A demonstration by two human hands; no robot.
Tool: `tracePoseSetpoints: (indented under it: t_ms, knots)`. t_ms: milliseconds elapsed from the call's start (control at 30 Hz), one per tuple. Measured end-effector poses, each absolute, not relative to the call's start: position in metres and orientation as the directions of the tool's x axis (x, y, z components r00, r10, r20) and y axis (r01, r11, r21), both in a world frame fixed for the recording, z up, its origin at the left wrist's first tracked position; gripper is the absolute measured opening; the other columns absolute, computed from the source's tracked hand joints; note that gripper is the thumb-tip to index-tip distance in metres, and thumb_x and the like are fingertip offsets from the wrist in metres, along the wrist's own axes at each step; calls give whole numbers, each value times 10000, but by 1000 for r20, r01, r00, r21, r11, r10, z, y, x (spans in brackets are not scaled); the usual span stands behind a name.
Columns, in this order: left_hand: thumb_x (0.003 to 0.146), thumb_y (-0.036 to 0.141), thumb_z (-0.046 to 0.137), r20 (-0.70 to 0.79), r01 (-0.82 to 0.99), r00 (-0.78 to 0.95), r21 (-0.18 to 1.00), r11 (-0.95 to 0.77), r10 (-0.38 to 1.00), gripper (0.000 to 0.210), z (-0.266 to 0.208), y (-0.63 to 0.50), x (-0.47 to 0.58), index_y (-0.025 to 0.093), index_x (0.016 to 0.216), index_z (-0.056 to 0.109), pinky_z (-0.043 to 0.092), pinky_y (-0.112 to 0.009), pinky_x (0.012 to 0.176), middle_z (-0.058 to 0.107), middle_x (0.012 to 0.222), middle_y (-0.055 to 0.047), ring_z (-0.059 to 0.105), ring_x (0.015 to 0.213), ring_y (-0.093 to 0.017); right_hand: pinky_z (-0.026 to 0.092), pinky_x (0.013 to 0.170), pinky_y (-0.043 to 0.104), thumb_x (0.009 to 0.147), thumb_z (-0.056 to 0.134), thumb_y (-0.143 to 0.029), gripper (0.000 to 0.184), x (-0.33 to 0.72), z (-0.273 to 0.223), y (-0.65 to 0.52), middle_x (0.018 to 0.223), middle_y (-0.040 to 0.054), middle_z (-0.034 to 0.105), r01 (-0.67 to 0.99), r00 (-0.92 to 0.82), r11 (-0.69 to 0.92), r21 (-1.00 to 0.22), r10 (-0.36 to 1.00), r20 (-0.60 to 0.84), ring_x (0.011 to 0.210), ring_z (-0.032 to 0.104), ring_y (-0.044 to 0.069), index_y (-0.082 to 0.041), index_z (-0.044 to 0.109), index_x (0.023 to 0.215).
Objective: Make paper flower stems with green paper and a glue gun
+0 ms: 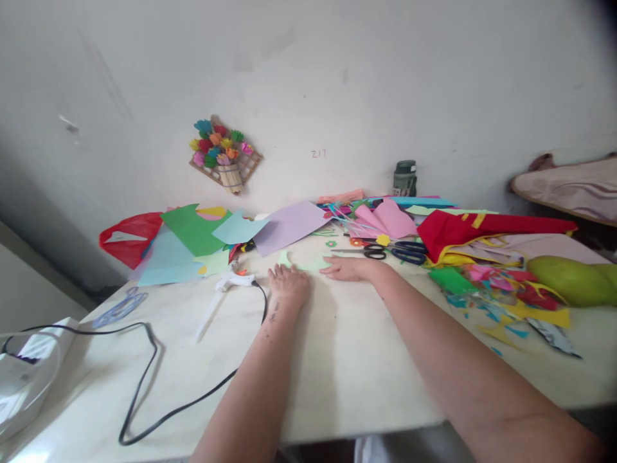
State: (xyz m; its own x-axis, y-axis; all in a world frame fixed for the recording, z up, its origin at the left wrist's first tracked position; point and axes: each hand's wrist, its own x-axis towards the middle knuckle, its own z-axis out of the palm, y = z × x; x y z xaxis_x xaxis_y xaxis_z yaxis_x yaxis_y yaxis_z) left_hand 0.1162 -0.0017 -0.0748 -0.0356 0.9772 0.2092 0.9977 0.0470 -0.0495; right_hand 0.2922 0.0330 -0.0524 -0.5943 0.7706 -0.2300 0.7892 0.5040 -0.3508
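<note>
A light green piece of paper (311, 262) with a cut edge lies flat on the table in front of me. My left hand (289, 284) rests palm down at its left end, fingers apart. Reaching in from the other side, my right hand (349, 269) lays its outstretched fingers on the paper's right end. Just left of my left hand is a white glue gun (236, 280) with a glue stick in its back. Beyond my right hand lie black-handled scissors (375, 252), a larger dark blue-handled pair (409, 252) and small paper flowers (383, 240).
Coloured paper sheets (193, 233) spread along the wall. A black cord (178, 411) loops across the left side to a white power strip (43, 360). At right are a red cloth (482, 225), paper scraps (506, 308) and green fruit (563, 280). A bottle (405, 179) stands behind.
</note>
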Motion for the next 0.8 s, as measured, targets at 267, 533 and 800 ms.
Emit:
tracePoseSetpoints:
  t_ms: [267, 533, 800]
  knots:
    - [809, 374, 227, 205, 996, -57, -51, 69, 977, 550, -77, 1, 118, 57, 1198, 450, 95, -486, 996, 416, 1258, -200, 265, 1222, -310, 107, 1044, 380, 809, 372, -433, 455, 300, -47, 30, 1412, -27, 142, 797, -584, 496, -344, 778, -230, 1291, 92, 214, -276, 430, 1232]
    - [812, 292, 255, 354, 997, 70, -56, -53, 932, 518, -80, 4, 114, 63, 1261, 373, 84, -415, 1030, 326, 1343, -139, 155, 1276, -261, 136, 1025, 445, 828, 340, -417, 421, 289, -46, 26, 1409, -20, 169, 814, -567, 507, -284, 799, -199, 1287, 107, 241, -312, 431, 1225]
    - [854, 391, 168, 160, 954, 293, 15, -299, 943, 529, -86, 1, 130, 121, 1270, 353, 211, -393, 1005, 325, 1352, -93, 262, 1242, -216, 122, 1038, 388, 796, 448, -333, 421, 296, -49, 30, 1419, -13, 130, 809, -579, 522, -269, 787, -213, 1288, 88, 236, -300, 440, 1216]
